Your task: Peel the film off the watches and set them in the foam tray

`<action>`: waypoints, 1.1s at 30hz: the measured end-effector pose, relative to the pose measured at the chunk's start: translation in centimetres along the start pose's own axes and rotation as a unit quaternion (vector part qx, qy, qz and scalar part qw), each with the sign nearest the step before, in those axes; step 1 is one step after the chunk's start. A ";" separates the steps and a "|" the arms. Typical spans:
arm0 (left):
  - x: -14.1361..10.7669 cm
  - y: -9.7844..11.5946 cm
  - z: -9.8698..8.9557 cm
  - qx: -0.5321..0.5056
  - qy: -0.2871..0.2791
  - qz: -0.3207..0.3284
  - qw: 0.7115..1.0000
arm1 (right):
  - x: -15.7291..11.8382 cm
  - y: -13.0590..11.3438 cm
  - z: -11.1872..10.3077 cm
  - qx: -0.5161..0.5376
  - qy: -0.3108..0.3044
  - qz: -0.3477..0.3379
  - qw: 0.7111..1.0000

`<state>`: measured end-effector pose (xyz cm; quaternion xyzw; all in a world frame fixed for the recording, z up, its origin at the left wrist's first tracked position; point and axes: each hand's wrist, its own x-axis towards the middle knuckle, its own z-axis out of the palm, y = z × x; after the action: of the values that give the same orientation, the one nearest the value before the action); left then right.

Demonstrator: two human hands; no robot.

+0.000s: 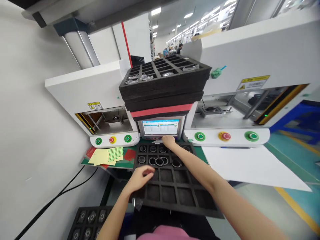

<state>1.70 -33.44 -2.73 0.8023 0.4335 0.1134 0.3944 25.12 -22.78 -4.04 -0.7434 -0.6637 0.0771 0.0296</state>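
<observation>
My hands are apart, left point(140, 178) over the foam tray point(167, 189), right point(169, 141) by the screen point(161, 127); round parts point(159, 161) fill its far rows, near compartments look empty.

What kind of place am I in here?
Probably a factory floor, at an assembly or testing station: two white press machines with green and red buttons, foam trays holding small round parts, and rows of ceiling lights behind.
</observation>
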 end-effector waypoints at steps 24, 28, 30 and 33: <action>5.7 5.4 3.2 -0.155 0.094 0.014 0.983 | -19.4 2.4 -1.1 0.392 0.357 -0.036 0.847; 1.9 8.5 3.9 -0.254 0.117 0.001 0.960 | -19.8 1.0 -2.5 0.480 0.370 -0.083 0.791; 0.8 9.6 3.8 -0.305 0.135 0.007 0.943 | -20.2 0.7 -3.1 0.514 0.370 -0.104 0.767; 0.1 10.4 3.1 -0.325 0.150 0.073 0.931 | -20.8 0.7 -4.1 0.557 0.346 -0.133 0.743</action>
<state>9.67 -38.30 2.86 0.6334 0.3673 0.3951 0.5549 24.20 -43.28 1.44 -0.4743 -0.5388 0.1662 0.6761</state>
